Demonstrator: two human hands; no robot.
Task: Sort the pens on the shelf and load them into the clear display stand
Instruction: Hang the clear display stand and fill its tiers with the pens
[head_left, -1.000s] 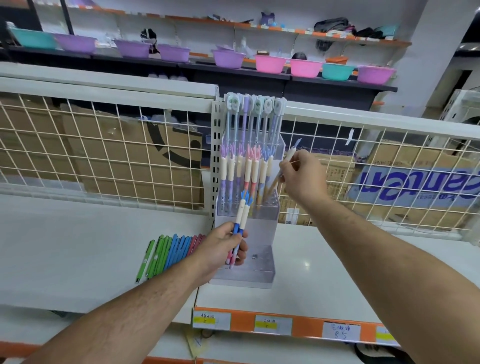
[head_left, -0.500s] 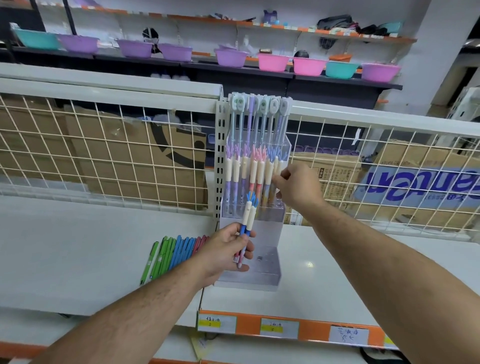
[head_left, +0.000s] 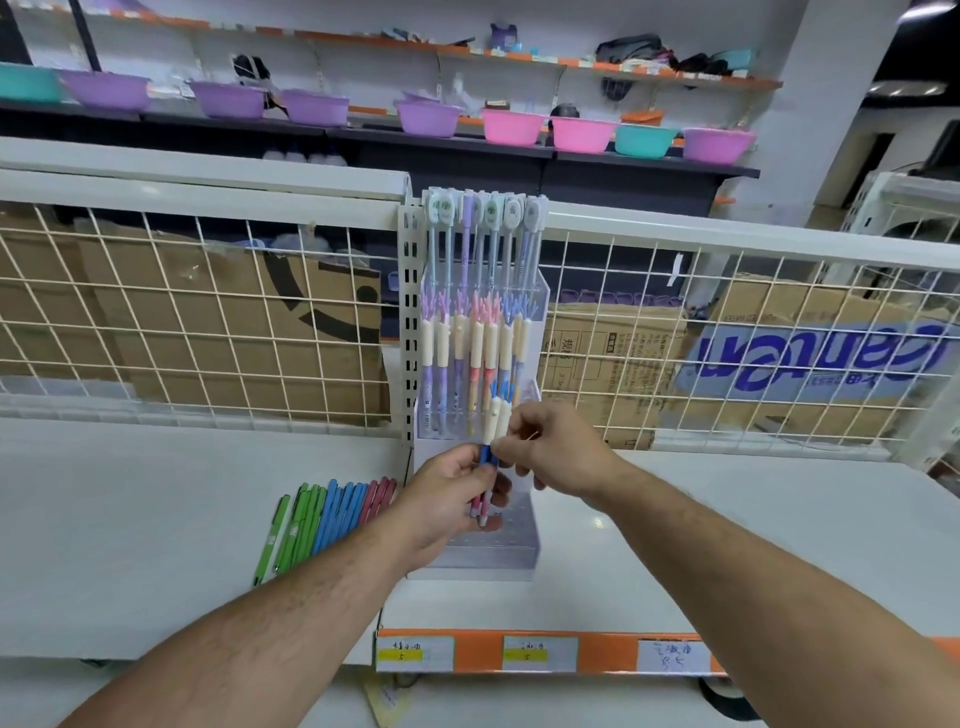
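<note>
Held pens (head_left: 497, 415), between left hand (head_left: 447, 499) and right hand (head_left: 556, 447): had blue tips, cream grips, blue and pink barrels.
Racked pens (head_left: 475, 343), above the hands: showed cream grips under lilac, pink and blue tufts.
Stand (head_left: 537, 304): was clear.
Loose pens (head_left: 332, 519), left of the left hand: ran green, blue, then pink.
Shelf (head_left: 156, 519): was white.
Strip (head_left: 602, 652), below the hands: was orange, with white-and-yellow labels.
Mesh (head_left: 208, 312), behind: was a cream grid.
Boxes (head_left: 821, 358): were brown, one lettered blue.
Basins (head_left: 514, 124), far above: were purple, pink, teal.

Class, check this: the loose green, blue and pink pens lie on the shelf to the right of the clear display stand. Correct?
No. The head view shows the loose green, blue and pink pens lie on the shelf to the left of the clear display stand.
</note>
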